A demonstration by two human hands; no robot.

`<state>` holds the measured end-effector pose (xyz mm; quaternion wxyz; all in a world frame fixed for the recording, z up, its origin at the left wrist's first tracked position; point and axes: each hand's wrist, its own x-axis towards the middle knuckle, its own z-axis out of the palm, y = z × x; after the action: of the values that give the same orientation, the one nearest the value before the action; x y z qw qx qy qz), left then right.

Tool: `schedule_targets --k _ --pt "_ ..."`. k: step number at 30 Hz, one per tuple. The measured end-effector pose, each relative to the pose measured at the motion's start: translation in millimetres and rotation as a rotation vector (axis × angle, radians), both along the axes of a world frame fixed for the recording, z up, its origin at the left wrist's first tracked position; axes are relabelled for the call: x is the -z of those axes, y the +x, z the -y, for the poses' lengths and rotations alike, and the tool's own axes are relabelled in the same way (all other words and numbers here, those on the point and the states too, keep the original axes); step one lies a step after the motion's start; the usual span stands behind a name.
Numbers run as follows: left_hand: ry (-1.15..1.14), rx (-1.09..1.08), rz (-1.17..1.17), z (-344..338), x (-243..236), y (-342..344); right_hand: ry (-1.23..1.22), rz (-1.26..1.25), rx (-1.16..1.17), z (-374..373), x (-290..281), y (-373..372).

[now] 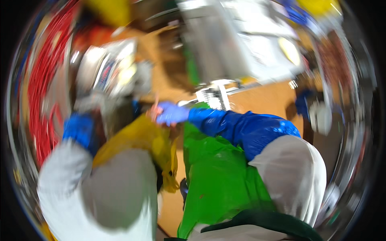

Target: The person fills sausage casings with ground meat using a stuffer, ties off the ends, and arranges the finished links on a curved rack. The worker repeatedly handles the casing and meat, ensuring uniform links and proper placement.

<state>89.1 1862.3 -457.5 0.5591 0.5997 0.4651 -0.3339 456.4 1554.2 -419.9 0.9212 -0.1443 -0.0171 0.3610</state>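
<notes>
The whole view is smeared by motion. My right hand (173, 113) wears a pale blue glove, with a shiny blue sleeve cover (249, 128) over a white sleeve. It reaches left across a green plastic apron (217, 176). Its fingers meet the top of a yellow plastic sheet or bag (136, 136), beside a small pinkish thing (154, 112) that I cannot identify. My left arm rises from the lower left in a white sleeve with a blue cuff (78, 128). My left hand (94, 105) is only a pale blur above that cuff, so its grip is unclear.
A brown wooden surface (265, 100) lies ahead. On it are a grey metal box (217, 40), white papers (257, 44) and shiny packets (112, 68). Red coils (44, 80) run along the left rim. A white round object (319, 116) sits at the right.
</notes>
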Motion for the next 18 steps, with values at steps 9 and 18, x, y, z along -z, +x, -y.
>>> schedule_targets --k 9,18 --pt "-0.071 0.644 0.135 56 28 158 -1.218 0.002 0.396 170 -85 -263" --pt "-0.149 1.091 0.289 294 18 188 -1.282 -0.438 0.877 377 -72 -469"
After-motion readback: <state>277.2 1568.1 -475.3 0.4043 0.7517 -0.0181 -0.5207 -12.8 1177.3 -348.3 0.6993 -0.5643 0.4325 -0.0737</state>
